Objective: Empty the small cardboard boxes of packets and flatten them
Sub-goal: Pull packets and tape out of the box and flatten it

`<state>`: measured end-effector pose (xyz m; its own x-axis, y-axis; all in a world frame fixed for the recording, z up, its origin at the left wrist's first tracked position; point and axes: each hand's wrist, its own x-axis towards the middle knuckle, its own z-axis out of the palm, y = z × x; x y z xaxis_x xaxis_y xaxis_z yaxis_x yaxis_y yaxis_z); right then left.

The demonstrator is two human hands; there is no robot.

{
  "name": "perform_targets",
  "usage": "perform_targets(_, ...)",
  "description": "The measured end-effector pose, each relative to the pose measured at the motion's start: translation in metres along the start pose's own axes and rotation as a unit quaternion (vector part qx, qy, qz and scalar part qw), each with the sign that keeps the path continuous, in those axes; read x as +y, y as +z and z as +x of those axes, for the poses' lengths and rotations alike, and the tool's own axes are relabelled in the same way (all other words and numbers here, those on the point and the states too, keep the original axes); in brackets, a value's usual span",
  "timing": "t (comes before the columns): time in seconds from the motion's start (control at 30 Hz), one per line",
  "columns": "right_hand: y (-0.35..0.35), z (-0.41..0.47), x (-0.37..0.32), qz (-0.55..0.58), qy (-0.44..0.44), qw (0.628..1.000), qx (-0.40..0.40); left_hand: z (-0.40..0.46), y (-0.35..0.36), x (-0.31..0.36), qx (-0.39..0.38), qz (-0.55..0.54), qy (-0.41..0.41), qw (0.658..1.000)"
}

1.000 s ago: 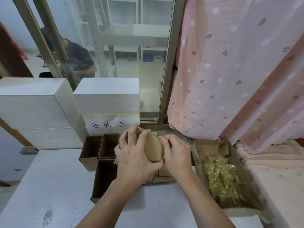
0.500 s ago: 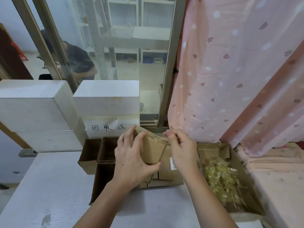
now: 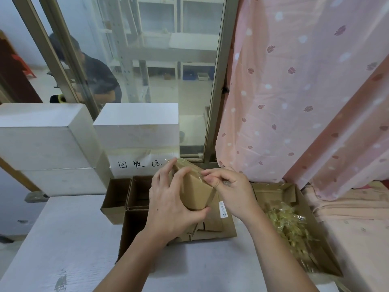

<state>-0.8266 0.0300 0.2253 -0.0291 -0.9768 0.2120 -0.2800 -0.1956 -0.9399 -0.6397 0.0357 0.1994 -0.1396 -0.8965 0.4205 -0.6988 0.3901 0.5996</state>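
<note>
Left hand [image 3: 168, 207] grips small cardboard box [image 3: 194, 191]; right hand [image 3: 229, 186] pinches clear tape at its far edge. Unsealing step, likely. Next: peel tape, open flaps.

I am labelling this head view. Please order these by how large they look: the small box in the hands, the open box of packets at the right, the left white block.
1. Left white block
2. Open box of packets
3. Small box, held by left hand and right hand

It is nearest the camera, yet looks smallest.

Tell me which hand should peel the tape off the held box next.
Right. The right hand already pinches at the tape along the box top edge, while the left hand wraps the box and steadies it.
</note>
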Motion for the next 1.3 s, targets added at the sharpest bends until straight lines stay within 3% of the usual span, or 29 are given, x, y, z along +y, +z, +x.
perform_targets(0.53, -0.015, -0.011, 0.012, 0.095, 0.028, 0.992, -0.08, -0.006, -0.002, 0.002, -0.024, -0.001, -0.008, 1.0)
perform_targets(0.83, -0.012, -0.032, 0.018, 0.048, 0.007, 0.998, -0.033, -0.011, 0.005, 0.01, -0.024, 0.026, -0.016, 0.999)
perform_targets(1.03, 0.012, -0.037, 0.015, 0.015, 0.036, 0.996, 0.084, -0.017, 0.016, 0.021, 0.006, 0.079, 0.005, 0.997)
perform_targets(1.3, 0.015, -0.038, 0.003, 0.031, 0.053, 0.997, 0.045, -0.02, 0.015, 0.01, 0.035, 0.089, 0.036, 0.995)
